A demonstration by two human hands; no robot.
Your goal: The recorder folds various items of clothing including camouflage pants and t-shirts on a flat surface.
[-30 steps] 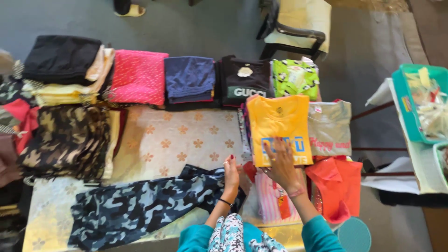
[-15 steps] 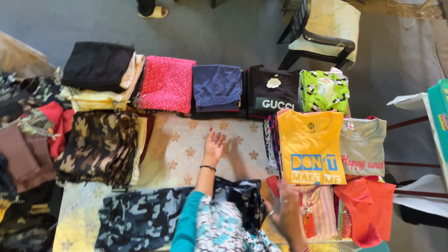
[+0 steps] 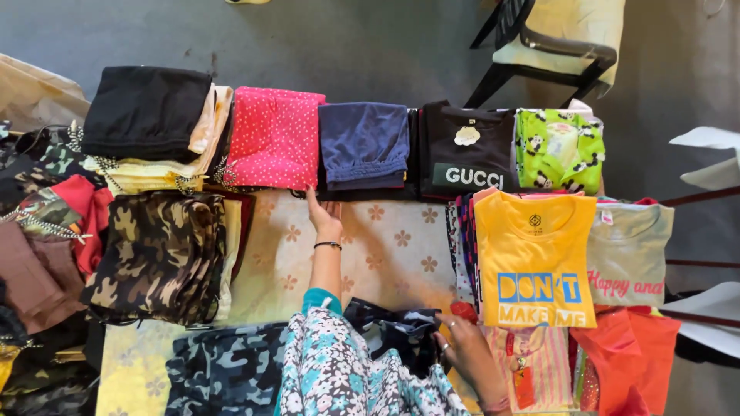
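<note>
Worktop display of folded garments, read left to right from the navy folded garment (image 3: 364, 144) in the back row. Far to its left lies a black folded pile (image 3: 145, 112) over pale yellow cloth, with a camouflage stack (image 3: 158, 254) nearer the viewer; just to its left sits a pink dotted garment (image 3: 274, 137). The left hand (image 3: 325, 218) lies flat, fingers apart and holding nothing, on the cream flowered cloth (image 3: 393, 246) just in front of the navy garment, a dark band at its wrist. Nearer the viewer, a blue-grey camouflage garment (image 3: 227, 370) lies unfolded at the worktop's front edge; the right hand (image 3: 466, 350), to the right and in front of the navy garment, has its fingers closed on that garment's dark bunched end. By judgement, the step in hand is spreading or folding this piece; the next move calls for smoothing it flat on the bare cloth. To the right of the navy garment: a black shirt (image 3: 470, 150) with a pale round tag at its collar, a green animal-print shirt (image 3: 559, 150), then a yellow shirt (image 3: 536, 258) with blue block lettering, a grey shirt (image 3: 628, 254), and a red hang tag (image 3: 524, 385) on a striped piece.
</note>
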